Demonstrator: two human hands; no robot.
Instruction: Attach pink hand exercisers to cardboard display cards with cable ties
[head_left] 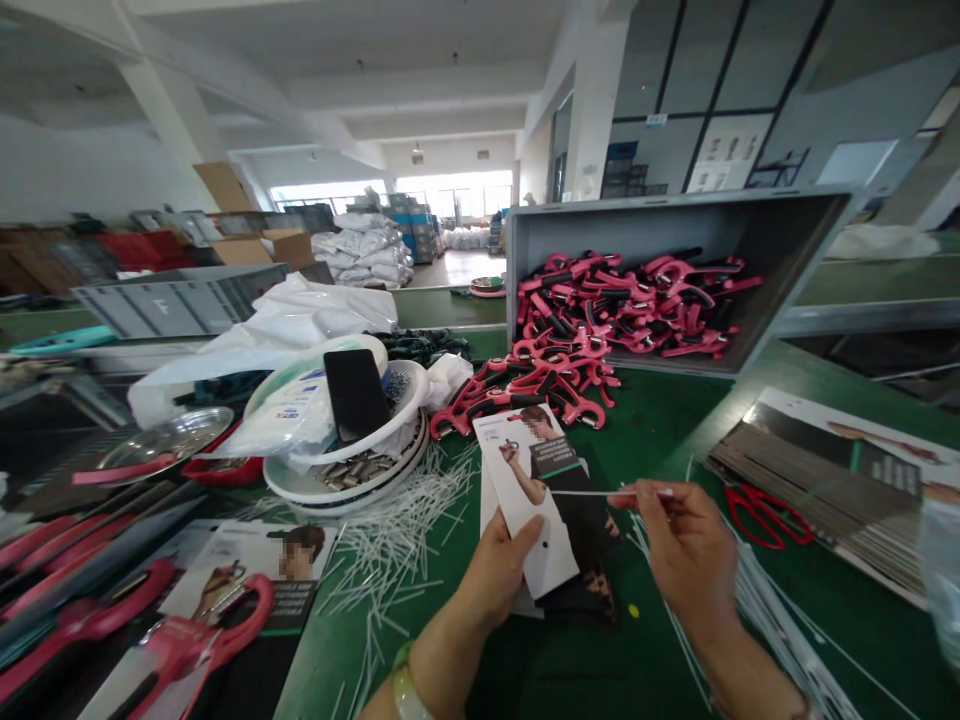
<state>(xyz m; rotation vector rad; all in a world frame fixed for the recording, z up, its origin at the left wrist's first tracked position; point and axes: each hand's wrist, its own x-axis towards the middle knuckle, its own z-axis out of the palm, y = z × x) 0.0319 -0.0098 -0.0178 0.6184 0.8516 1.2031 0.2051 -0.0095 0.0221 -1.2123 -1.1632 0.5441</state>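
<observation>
Printed card (520,510): coated paper, smooth, with a slight gloss.
Loose ties (397,560): thin white plastic, smooth and matt.
Pink handles (570,320): moulded plastic, smooth, with a soft sheen.
Crate (675,225): grey plastic, matt.
Round dish (161,440): polished metal, glossy.
Bag (300,325): thin white plastic film, creased and faintly shiny.
Bench top (660,420): green, smooth, low sheen.

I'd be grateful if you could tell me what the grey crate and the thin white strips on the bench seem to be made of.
The grey crate looks like moulded, matte plastic, judging by its smooth walls and thick formed rim. The thin white strips seem to be stiff plastic, perhaps nylon, since they lie straight and springy, though they are too thin to be sure.
</observation>
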